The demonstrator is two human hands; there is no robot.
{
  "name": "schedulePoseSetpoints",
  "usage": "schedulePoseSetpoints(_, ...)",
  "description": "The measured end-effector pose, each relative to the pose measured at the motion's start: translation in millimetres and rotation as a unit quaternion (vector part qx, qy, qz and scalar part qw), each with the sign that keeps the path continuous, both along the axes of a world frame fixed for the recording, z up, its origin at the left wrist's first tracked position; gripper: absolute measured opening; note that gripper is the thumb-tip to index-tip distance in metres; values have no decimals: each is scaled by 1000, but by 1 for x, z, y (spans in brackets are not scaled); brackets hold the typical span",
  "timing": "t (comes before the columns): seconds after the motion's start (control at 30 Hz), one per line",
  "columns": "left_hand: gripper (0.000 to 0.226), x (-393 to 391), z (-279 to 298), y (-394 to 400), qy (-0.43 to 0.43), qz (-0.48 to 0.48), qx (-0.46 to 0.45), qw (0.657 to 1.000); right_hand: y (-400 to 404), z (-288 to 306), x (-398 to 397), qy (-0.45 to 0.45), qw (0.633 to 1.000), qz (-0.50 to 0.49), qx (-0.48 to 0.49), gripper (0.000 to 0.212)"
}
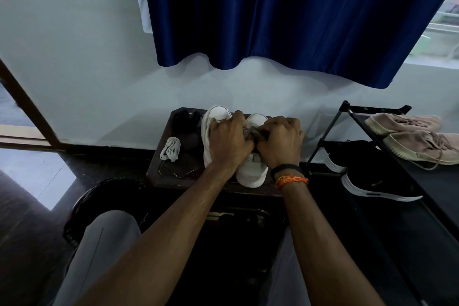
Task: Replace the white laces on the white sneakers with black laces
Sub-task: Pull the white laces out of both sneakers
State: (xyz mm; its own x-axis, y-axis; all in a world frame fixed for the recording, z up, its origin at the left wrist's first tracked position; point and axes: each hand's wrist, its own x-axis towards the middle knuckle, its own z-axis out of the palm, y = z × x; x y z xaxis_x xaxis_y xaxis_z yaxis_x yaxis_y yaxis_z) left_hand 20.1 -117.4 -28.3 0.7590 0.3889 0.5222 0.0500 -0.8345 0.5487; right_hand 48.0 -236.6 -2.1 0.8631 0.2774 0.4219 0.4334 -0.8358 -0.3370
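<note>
Two white sneakers (250, 171) are set side by side on the dark worktop (159, 176), long axes running 12 to 6 o'clock. The left hand (231, 141) and right hand (280, 141) are held knuckles-up over them, each grip curled onto the white lace (249, 131). A bundled white lace (171, 148) lies at 9 o'clock.

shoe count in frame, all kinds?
6. Two white sneakers under the hands on the small table; two beige shoes and two black shoes on the rack. More may be hidden.
</note>
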Motion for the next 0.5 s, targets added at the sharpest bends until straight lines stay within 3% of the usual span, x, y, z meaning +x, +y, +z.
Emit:
schedulePoseSetpoints(0.2, 15, 2, -1, 0, 28, -1, -14, 1000, 0, 4, 2, 55, 997, 46, 0, 16)
schedulePoseSetpoints(0.33, 23, -2, 2, -2, 6, -12, -27, 1000, -10, 24, -8, 94, 967, 129, 199, 35)
schedulePoseSetpoints(0.43, 33, -5, 4, -3, -10, -14, -27, 999, -17, 38, -18, 252, 880, 134, 380, 22)
schedulePoseSetpoints(0.47, 36, -5, 5, -3, -11, -12, -23, 1000, -18, 41, -18, 263, 866, 132, 405, 19)
schedulePoseSetpoints(0.5, 38, -6, 5, -3, -10, -9, -20, 1000, -17, 43, -17, 234, 888, 111, 380, 20)
